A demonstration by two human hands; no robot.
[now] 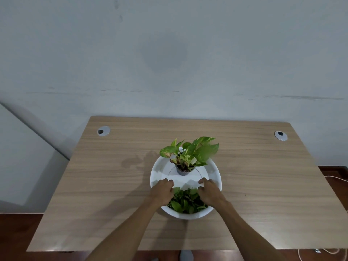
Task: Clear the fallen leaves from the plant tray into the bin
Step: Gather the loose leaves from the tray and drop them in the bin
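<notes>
A round white plant tray [214,174] sits mid-table. At its far side stands a small grey pot [183,171] with a green, partly browned plant [190,152]. A heap of loose green leaves [186,201] lies in the tray's near half. My left hand [162,191] rests at the heap's left edge with its fingers curled inward. On the heap's right side, my right hand [209,191] curls over the leaves the same way. Both hands press against the pile from either side; whether leaves are gripped is hidden. No bin is in view.
The wooden table [94,185] stands against a pale wall, with grey cable grommets at the back left [103,131] and back right [281,135]. A white cable [335,178] runs over the dark floor to the right.
</notes>
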